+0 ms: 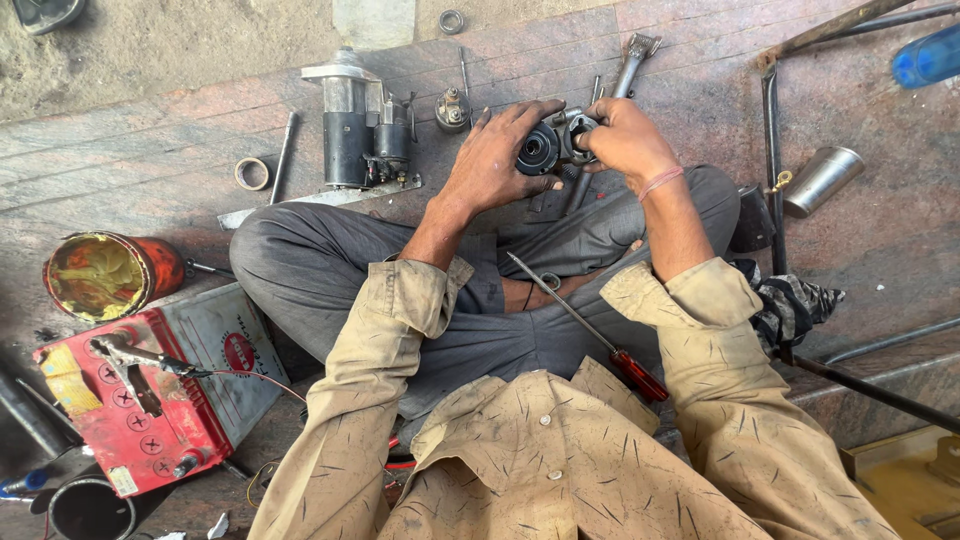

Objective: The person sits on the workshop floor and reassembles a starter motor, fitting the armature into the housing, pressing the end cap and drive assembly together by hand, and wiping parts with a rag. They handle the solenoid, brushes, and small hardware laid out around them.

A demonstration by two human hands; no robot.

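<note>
I sit cross-legged on a stone floor. My left hand point(497, 152) grips a round black motor part point(541, 148) with a bearing in its face, held above my knees. My right hand point(625, 138) clasps the metal end of the same part from the right. A screwdriver with a red handle point(590, 328) lies across my lap, tip pointing up-left. A starter motor point(358, 125) stands on the floor just left of my left hand.
A red-topped battery point(150, 400) with a clamp sits at lower left, beside an open tin of yellow grease point(100, 275). A metal ring point(251, 173), a rod point(282, 145), a small cylinder part point(452, 110), pliers point(632, 62) and a steel cup point(822, 180) lie around.
</note>
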